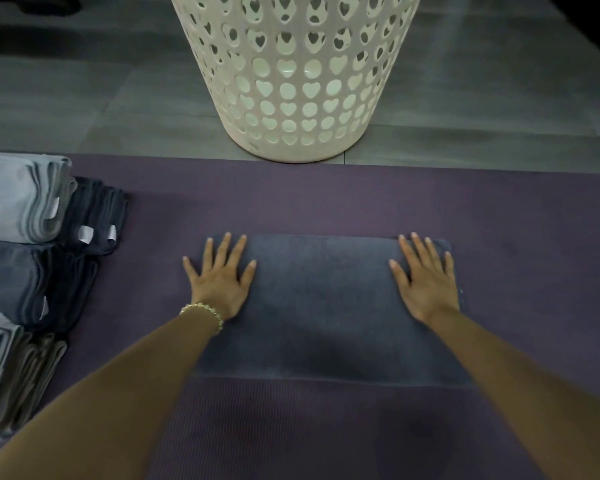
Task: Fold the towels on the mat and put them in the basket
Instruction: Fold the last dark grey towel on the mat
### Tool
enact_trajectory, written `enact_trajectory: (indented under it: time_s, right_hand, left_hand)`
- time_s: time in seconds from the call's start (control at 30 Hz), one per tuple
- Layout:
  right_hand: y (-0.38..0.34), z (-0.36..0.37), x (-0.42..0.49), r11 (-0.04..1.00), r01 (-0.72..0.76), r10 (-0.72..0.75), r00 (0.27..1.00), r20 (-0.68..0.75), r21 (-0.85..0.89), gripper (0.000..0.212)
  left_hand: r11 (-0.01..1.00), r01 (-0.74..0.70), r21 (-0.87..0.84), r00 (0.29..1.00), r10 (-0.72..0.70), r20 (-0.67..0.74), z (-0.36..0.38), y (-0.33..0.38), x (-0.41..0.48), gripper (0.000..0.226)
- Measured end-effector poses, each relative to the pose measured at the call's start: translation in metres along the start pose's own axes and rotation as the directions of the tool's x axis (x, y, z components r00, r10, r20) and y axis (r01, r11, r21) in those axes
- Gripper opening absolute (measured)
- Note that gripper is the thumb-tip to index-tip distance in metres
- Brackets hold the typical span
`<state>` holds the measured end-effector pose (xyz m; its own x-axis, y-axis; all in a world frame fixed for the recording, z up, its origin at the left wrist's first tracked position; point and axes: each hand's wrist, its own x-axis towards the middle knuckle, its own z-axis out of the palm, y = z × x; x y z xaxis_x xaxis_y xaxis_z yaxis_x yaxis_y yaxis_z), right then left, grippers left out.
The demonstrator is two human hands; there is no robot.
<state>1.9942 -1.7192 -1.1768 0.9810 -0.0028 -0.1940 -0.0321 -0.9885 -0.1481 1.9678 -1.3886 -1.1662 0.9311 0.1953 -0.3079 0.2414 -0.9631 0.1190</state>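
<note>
your left hand [219,282] and your right hand [426,282] both lie flat with fingers spread, palms pressing down on the two short ends of the dark blue-grey terry towel [322,306], which lies smoothed out as a rectangle on the purple ribbed mat [326,202]; neither hand is pinching or curling round anything. the towel sits squarely in front of you, a little way short of the cream plastic basket with heart-shaped holes [295,81] that stands on the grey floor just past the far edge of the mat. to your left, stacks of grey and navy cloths [32,237] wait on the mat's end. the towel looks soft, light and floppy, so it should not hold a shape by itself and will likely sag if you lift it from one point. judge it safest to pinch the corners of one short end, carry that end over to the other, flatten the crease, then scoop it up from beneath with both palms.
</note>
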Motion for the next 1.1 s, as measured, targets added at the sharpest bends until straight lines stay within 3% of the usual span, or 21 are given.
enact_trajectory:
  time_s: [0.13,0.23,0.3,0.4,0.5,0.77,0.9,0.97,1.03,1.1]
  right_hand:
    - [0.008,-0.007,-0.012,0.979,-0.185,0.189,0.981,-0.039,0.084,0.066]
    - [-0.040,0.000,-0.047,0.987,0.043,-0.014,0.982,-0.189,0.152,0.075]
    - [-0.080,0.014,-0.079,0.968,0.203,-0.170,0.962,-0.212,0.145,0.072]
    - [-0.108,0.039,-0.115,0.954,0.282,-0.271,0.956,-0.113,0.102,0.066]
    - [-0.086,0.049,-0.121,0.939,0.343,-0.344,0.935,-0.081,-0.026,0.060]
    - [0.021,0.028,-0.130,0.995,0.088,-0.090,0.994,-0.063,-0.046,0.067]
    - [0.033,0.021,-0.133,0.999,0.034,-0.035,0.997,-0.062,-0.012,0.074]
    - [0.022,0.018,-0.131,0.998,0.009,-0.004,0.998,-0.067,0.068,0.076]
    - [0.001,0.016,-0.127,0.987,0.029,-0.017,0.997,-0.074,0.161,0.070]
    - [-0.030,0.011,-0.119,0.966,0.126,-0.114,0.991,-0.066,0.227,0.064]
  left_hand:
    - [0.994,0.075,-0.079,0.993,-0.082,-0.090,0.002,-0.018,-0.021,0.062]
    - [0.980,-0.147,-0.132,0.969,0.115,-0.220,0.016,0.002,-0.064,0.067]
    - [0.956,-0.271,-0.116,0.948,0.243,-0.206,0.032,0.020,-0.095,0.068]
    - [0.961,-0.272,-0.042,0.959,0.267,-0.096,0.052,0.027,-0.124,0.067]
    - [0.960,-0.275,0.051,0.961,0.276,-0.027,0.057,0.011,-0.127,0.058]
    - [0.985,-0.164,0.061,0.985,0.167,-0.051,0.051,-0.037,-0.122,0.071]
    - [0.989,0.043,-0.143,0.999,-0.044,-0.001,0.039,-0.056,-0.124,0.064]
    - [0.947,0.058,-0.316,0.997,-0.074,-0.039,0.033,-0.060,-0.123,0.069]
    - [0.849,0.038,-0.526,0.991,-0.098,-0.086,0.025,-0.058,-0.117,0.070]
    - [0.695,0.083,-0.714,0.987,-0.156,-0.038,0.015,-0.050,-0.108,0.069]
